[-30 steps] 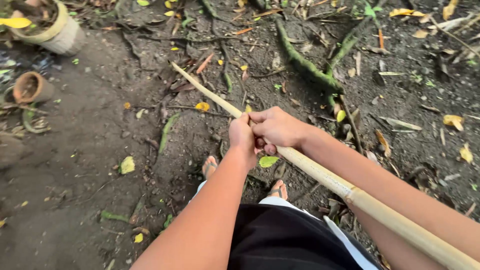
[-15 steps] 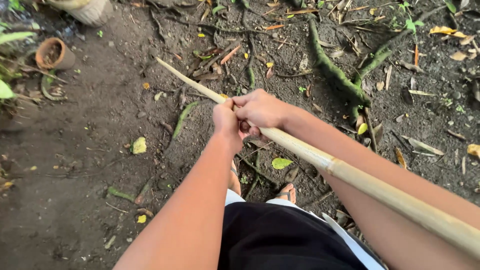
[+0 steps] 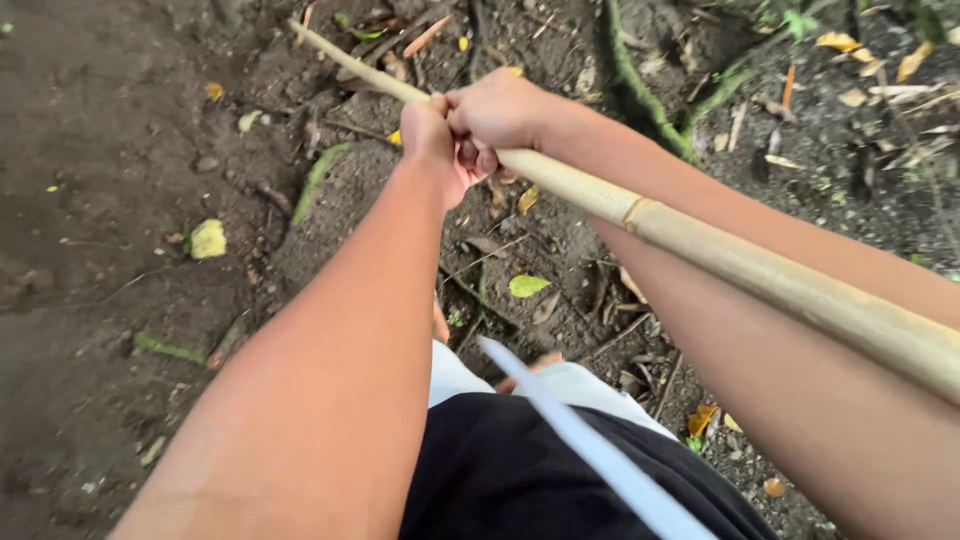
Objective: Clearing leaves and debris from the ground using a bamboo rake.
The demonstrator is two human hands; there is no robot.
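A long, pale yellow bamboo pole (image 3: 700,250) runs from the lower right of the frame up to the upper left, its thin tip over the dark dirt ground (image 3: 100,120). Both hands sit close together near the top middle, wrapped tight around the pole: the left hand (image 3: 432,145) just beside the right hand (image 3: 500,115). A small green leaf (image 3: 527,285) lies on the dirt below them, and a mossy green root (image 3: 640,95) runs along the upper right.

Smooth, matt tan bamboo pole (image 3: 700,235); rough damp soil ground (image 3: 110,130) w/ dry leaves; black cloth shorts (image 3: 500,470).
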